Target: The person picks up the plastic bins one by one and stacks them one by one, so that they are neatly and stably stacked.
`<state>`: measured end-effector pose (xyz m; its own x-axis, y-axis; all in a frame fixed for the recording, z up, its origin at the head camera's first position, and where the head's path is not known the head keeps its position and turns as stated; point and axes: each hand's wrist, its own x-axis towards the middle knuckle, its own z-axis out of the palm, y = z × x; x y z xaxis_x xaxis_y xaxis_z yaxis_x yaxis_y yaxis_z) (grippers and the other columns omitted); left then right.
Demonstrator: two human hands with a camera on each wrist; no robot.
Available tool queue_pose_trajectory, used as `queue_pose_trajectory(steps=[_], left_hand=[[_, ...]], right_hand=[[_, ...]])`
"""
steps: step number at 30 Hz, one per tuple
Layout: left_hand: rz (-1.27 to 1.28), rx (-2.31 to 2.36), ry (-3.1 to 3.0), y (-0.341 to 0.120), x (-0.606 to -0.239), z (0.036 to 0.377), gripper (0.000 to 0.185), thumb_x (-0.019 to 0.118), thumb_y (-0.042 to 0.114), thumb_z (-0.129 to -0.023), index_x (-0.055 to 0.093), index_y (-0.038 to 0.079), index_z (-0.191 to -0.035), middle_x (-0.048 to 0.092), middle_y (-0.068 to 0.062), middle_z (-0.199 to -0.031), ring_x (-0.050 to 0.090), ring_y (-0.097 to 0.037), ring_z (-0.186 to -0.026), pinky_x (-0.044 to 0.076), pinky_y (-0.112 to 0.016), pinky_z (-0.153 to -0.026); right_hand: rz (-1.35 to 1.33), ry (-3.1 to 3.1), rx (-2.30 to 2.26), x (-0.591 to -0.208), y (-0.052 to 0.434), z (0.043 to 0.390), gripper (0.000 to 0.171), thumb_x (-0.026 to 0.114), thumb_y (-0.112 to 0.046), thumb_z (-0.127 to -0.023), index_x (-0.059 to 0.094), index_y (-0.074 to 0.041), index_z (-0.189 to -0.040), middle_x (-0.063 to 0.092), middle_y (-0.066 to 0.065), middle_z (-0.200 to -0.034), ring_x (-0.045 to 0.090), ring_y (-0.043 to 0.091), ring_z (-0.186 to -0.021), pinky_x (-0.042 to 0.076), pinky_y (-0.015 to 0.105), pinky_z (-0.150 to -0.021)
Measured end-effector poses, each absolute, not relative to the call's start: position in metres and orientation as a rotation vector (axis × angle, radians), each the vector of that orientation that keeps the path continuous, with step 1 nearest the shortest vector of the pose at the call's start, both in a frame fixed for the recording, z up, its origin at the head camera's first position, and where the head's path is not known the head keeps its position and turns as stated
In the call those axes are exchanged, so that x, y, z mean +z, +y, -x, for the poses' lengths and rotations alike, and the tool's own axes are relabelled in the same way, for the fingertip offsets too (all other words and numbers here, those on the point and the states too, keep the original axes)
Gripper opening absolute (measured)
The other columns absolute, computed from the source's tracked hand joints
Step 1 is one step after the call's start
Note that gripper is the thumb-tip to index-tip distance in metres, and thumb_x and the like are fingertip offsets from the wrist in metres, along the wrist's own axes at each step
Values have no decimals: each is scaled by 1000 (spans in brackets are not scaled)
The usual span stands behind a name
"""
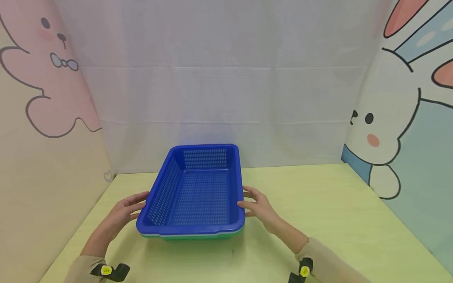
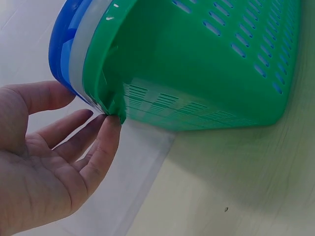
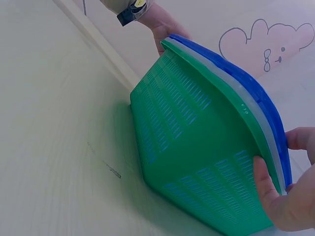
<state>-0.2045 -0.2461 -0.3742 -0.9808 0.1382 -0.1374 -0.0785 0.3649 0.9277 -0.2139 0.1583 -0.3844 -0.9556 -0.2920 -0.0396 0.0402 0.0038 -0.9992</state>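
Observation:
A stack of nested rectangular plastic baskets is held between both hands. On top is a blue basket (image 1: 201, 196) with slotted walls and floor; a whitish basket (image 2: 83, 54) shows as a thin rim below it, and a green basket (image 3: 197, 128) is outermost. The left hand (image 1: 122, 214) grips the stack's left rims, thumb at the blue rim and fingertips under the green one. On the opposite side the right hand (image 1: 261, 206) holds the right rims, with one finger against the green wall. The blue basket's inside holds nothing.
The stack is over a pale yellow-green table (image 1: 301, 220). A white curtain (image 1: 226, 90) hangs behind it. Walls with cartoon figures stand left and right, including a white rabbit (image 1: 382, 125). A small dark mark (image 3: 112, 169) shows on the tabletop.

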Motion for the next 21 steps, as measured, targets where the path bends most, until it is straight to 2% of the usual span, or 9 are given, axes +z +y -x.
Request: queue_pose_trajectory(steps=[10, 16, 21], left_hand=[[-21, 1670, 2467, -235, -371, 202, 56, 49, 28, -94, 32, -2, -139, 33, -23, -142, 52, 10, -96, 47, -37, -93], [-47, 1694, 2451, -221, -368, 197, 54, 50, 24, -94, 34, -3, -138, 35, -24, -141, 56, 5, -97, 48, -31, -90], [-70, 1708, 2426, -212, -367, 195, 54, 52, 23, -93, 36, -3, -137, 37, -23, -140, 58, 0, -99, 49, -32, -90]], right_hand=[[254, 2042, -2043, -387, 164, 215, 61, 62, -11, -85, 34, 0, -138, 45, 25, -129, 63, 19, -87, 56, 36, -70], [226, 2044, -2026, -387, 176, 214, 61, 62, -11, -84, 35, -2, -138, 44, 24, -131, 61, 20, -91, 55, 37, -71], [231, 2064, -1989, -385, 188, 212, 62, 61, -12, -85, 32, -1, -139, 42, 25, -133, 61, 20, -92, 55, 37, -72]])
